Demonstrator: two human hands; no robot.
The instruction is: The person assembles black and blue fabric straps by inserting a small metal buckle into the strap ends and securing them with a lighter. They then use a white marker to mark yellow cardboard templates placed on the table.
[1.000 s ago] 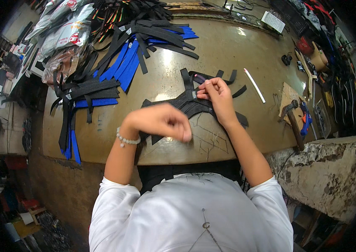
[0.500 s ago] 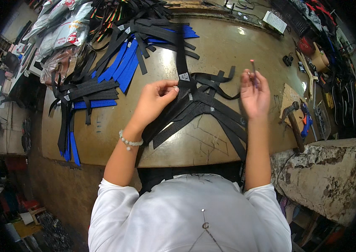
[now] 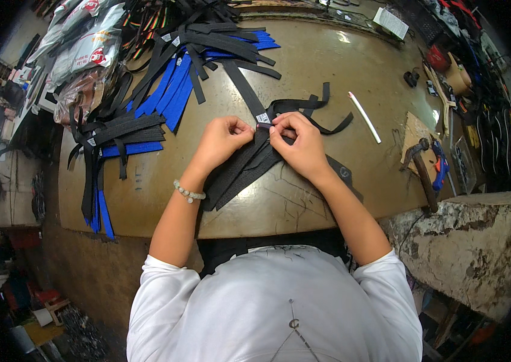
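Our right hand [image 3: 301, 145] had come in to the black straps [image 3: 238, 176], which ran between our grips. We had our left hand's [image 3: 220, 142] fingertips pressed together; whether the right one pinched strap, we couldn't tell.

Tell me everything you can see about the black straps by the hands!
The black straps are flat and look like woven fabric, with a pale label near where they meet. They lie spread on the table: one runs straight toward the far side, some curl to the right, others fan toward the near side. The right hand touches them and hides part; the left hand is beside them, maybe touching.
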